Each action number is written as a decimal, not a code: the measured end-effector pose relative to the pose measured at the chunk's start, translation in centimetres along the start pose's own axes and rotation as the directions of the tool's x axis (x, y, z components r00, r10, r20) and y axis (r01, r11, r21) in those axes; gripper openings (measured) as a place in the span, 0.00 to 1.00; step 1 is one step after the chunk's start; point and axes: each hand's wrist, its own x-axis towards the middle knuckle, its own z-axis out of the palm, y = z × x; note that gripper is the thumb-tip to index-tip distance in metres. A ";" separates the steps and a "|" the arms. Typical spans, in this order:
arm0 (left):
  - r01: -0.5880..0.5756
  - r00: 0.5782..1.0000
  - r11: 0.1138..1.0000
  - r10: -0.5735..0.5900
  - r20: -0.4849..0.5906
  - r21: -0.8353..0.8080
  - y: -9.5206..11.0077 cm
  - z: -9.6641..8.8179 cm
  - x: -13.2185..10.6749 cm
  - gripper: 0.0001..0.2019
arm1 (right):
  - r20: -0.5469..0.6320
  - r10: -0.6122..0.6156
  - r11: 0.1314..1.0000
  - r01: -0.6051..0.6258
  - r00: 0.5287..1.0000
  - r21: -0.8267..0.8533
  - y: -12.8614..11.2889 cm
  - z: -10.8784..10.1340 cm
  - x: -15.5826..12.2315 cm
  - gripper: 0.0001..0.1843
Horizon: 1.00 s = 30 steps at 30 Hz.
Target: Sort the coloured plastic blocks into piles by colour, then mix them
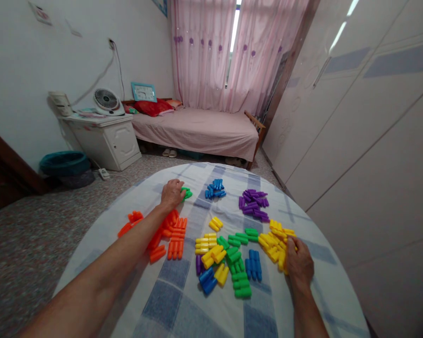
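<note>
Out at the far left of the round table, my left hand (172, 193) has its fingers curled over green bullet-shaped plastic blocks (186, 193), partly hiding them. At the right, my right hand (300, 263) is closed at the edge of a heap of yellow blocks (274, 244), its fingertips around a yellow piece. Orange blocks (176, 249) lie beside and partly behind my left forearm. In the middle is a mixed group of yellow blocks (206, 243), green blocks (241, 277), blue blocks (254, 265) and one purple block (199, 265).
Farther back lie a blue heap (215, 188) and a purple heap (254, 204). A checked cloth (162, 300) covers the table. Beyond stand a bed (200, 126), a white cabinet (109, 141) with a fan (107, 101), and a bin (66, 164). A wardrobe (359, 141) flanks the right.
</note>
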 end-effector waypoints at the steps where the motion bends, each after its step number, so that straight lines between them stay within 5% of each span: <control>1: -0.029 1.000 0.999 0.028 -0.009 -0.027 0.8 -0.3 -0.4 0.13 | -0.004 -0.002 1.000 0.002 1.000 0.005 -0.1 0.0 0.0 0.25; 4: -0.212 0.974 0.948 0.224 0.025 -0.235 4.2 -1.1 -2.8 0.12 | -0.004 -0.001 1.000 0.001 1.000 0.011 -0.3 -0.2 -0.1 0.25; 7: -0.392 0.871 0.807 0.480 0.105 -0.442 7.9 -1.4 -6.2 0.10 | 0.001 -0.001 1.000 0.001 1.000 -0.001 -0.3 -0.2 -0.2 0.25; 13: -0.501 0.735 0.774 0.616 0.282 -0.386 13.8 -0.2 -9.6 0.14 | -0.013 -0.019 1.000 0.020 1.000 0.012 -0.1 -0.1 -0.1 0.25; 18: -0.502 0.746 0.832 0.554 0.369 -0.235 16.2 0.5 -9.1 0.13 | -0.016 -0.047 0.999 0.047 0.999 0.005 0.0 0.1 0.0 0.25; 23: -0.515 0.706 0.834 0.544 0.453 -0.199 16.6 0.3 -8.6 0.12 | -0.026 -0.032 0.999 0.032 0.999 0.008 0.0 0.2 0.0 0.25; 26: -0.521 0.714 0.825 0.561 0.419 -0.218 16.5 0.3 -8.8 0.12 | -0.021 -0.032 0.999 0.032 0.999 0.000 0.1 0.2 0.0 0.24; 30: -0.473 0.785 0.833 0.546 0.291 -0.286 15.3 -0.1 -8.9 0.15 | -0.014 -0.035 0.999 0.035 0.999 0.012 0.0 0.1 0.0 0.24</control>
